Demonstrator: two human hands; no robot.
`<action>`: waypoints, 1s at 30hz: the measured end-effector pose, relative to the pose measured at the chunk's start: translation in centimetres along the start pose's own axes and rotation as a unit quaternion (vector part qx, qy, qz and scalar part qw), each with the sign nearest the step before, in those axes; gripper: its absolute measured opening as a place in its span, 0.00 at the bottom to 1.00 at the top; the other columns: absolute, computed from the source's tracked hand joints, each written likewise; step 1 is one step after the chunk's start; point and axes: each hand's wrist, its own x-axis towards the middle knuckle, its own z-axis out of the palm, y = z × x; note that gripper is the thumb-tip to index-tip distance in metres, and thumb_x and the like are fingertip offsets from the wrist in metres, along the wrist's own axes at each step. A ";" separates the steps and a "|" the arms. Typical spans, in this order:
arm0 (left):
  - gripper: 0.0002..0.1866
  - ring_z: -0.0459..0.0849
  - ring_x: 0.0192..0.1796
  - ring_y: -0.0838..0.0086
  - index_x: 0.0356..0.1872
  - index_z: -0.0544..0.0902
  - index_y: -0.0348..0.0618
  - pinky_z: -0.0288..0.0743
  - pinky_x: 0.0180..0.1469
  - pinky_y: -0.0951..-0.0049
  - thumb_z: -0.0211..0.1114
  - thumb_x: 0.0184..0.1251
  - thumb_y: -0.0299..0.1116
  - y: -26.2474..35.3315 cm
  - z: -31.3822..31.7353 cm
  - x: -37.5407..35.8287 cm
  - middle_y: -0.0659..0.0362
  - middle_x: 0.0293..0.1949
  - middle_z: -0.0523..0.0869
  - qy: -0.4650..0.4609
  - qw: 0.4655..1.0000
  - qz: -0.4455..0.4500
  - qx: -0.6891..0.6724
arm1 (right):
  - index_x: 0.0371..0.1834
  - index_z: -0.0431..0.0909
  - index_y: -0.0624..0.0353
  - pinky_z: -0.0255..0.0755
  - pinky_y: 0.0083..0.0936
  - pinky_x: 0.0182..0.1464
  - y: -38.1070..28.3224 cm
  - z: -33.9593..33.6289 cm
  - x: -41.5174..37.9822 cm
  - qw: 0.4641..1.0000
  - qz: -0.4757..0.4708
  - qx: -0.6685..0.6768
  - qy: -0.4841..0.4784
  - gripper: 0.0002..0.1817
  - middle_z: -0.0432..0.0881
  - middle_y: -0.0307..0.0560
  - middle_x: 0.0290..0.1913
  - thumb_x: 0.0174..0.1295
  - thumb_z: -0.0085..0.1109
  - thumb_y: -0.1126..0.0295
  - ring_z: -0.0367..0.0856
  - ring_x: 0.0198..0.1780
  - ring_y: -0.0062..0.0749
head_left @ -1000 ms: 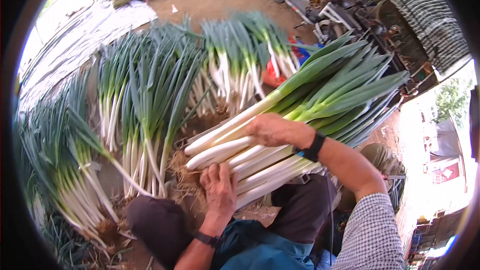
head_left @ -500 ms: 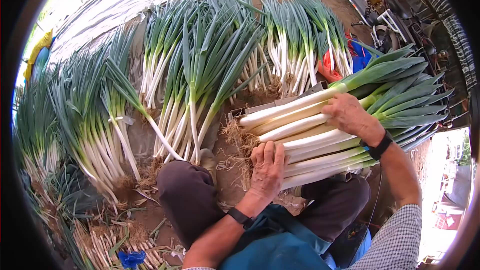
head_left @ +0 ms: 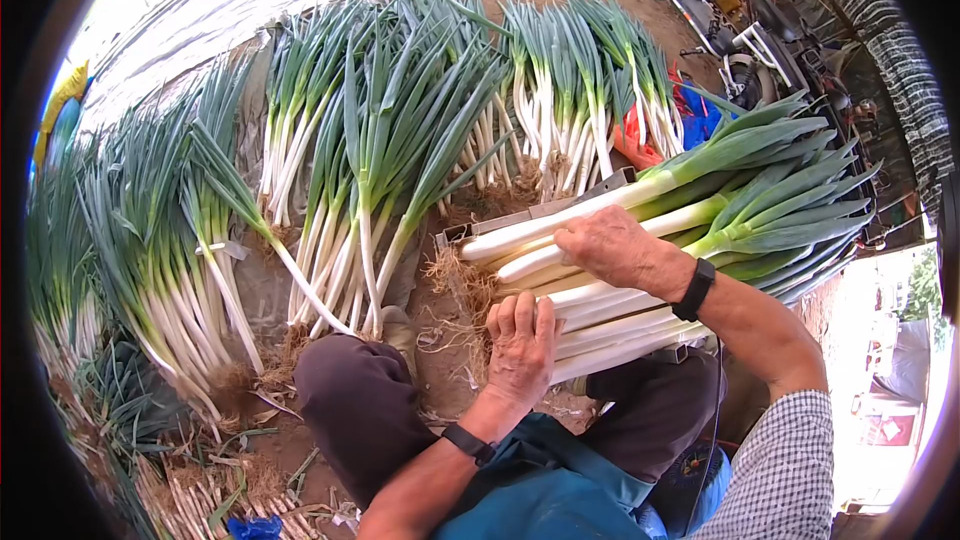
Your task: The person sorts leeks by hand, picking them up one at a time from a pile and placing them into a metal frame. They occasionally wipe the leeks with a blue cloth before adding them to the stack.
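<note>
A stack of long scallions lies across a metal frame in front of my knees, with roots to the left and green leaves to the upper right. My left hand curls its fingers over the white stalks near the root end. Farther up and to the right, my right hand is closed on a white stalk in the upper part of the stack. Its fingertips are partly hidden. Both wrists wear dark bands.
Bunches of scallions stand on the ground ahead, with others at the left. Thin stalks and a blue scrap lie at lower left. A red bag is behind the frame. Motorbikes stand at the upper right.
My right hand has moved along the stalks towards the root end. My left hand stays over the lower stalks. The whole view has shifted slightly.
</note>
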 end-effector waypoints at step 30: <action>0.27 0.71 0.64 0.45 0.60 0.74 0.28 0.64 0.67 0.43 0.70 0.62 0.29 -0.3 -0.1 0.0 0.40 0.60 0.73 -0.010 1.000 -0.010 -0.006 | 0.33 0.85 0.65 0.80 0.48 0.44 -2.9 2.2 4.5 0.968 -0.032 0.194 -0.157 0.10 0.86 0.62 0.33 0.54 0.63 0.68 0.86 0.41 0.58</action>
